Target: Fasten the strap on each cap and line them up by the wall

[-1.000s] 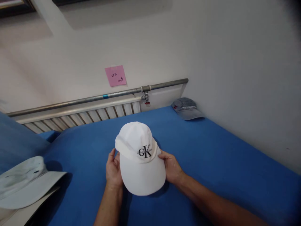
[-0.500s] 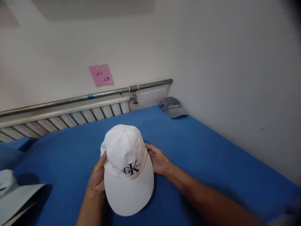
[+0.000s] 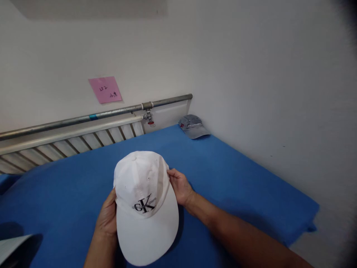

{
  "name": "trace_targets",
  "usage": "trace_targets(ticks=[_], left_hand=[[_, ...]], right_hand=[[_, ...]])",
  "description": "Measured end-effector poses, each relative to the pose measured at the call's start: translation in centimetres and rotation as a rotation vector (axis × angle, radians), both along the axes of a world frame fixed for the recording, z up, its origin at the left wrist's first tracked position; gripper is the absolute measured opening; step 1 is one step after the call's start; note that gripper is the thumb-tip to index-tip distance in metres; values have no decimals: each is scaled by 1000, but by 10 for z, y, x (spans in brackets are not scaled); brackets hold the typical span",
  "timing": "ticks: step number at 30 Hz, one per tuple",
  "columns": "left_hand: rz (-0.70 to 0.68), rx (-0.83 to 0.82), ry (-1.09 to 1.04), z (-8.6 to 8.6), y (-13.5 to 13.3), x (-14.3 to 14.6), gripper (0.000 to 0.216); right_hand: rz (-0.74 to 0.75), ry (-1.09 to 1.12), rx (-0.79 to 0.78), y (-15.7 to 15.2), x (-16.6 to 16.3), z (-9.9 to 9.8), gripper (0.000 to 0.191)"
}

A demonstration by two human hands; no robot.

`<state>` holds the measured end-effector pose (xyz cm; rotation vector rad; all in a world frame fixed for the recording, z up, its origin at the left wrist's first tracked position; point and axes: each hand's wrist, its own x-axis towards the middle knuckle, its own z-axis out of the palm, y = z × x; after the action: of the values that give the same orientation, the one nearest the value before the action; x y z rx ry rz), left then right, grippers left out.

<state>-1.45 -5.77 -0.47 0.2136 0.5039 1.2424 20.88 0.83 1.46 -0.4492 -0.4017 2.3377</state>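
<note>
A white baseball cap (image 3: 143, 197) with a black logo on its front is held over the blue-covered surface (image 3: 223, 175), its brim pointing toward me. My left hand (image 3: 107, 217) grips the cap's left side, fingers tucked under it. My right hand (image 3: 180, 186) clasps the right side near the crown, thumb on top. Both hands are closed on the cap.
A grey-blue cap (image 3: 192, 126) lies in the far corner against the wall. A radiator (image 3: 69, 143) and a metal pipe (image 3: 111, 113) run along the back wall under a pink note (image 3: 105, 89). A pale edge of something (image 3: 11, 247) shows at lower left.
The cap has been drawn nearer to me and lower, and my hands have slid up toward the crown. The view has swung right, so the white hat at left has left the picture.
</note>
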Motion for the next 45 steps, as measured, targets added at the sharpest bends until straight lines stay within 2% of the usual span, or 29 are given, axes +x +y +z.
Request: trace_targets(ticks=[4,13,19,24,27,31,34,41,45], left_hand=[[-25,-72,22,5,0,5,37],[-74,-24,2,5,-3,6,40],[-156,147,-127,2,1,3,46],[-232,259,-245,0,7,3,49],[-233,192,-215,0,8,6,46],[-66,-63,-33,2,8,14,34],[20,-206,74,7,9,19,30],[41,-194,114,15,5,26,33],[24,-139,90,10,6,24,34]], right_hand=[[33,17,-36,-1,1,3,32],[-114,52,34,4,3,8,37],[-139,43,88,8,8,9,40],[-133,8,8,8,10,12,46],[-180,-53,-63,11,9,11,42],[-243,-113,-89,17,7,6,35],[-236,-123,-75,20,6,3,34],[-92,-130,-21,23,9,2,38],[-82,-150,-11,24,7,1,33]])
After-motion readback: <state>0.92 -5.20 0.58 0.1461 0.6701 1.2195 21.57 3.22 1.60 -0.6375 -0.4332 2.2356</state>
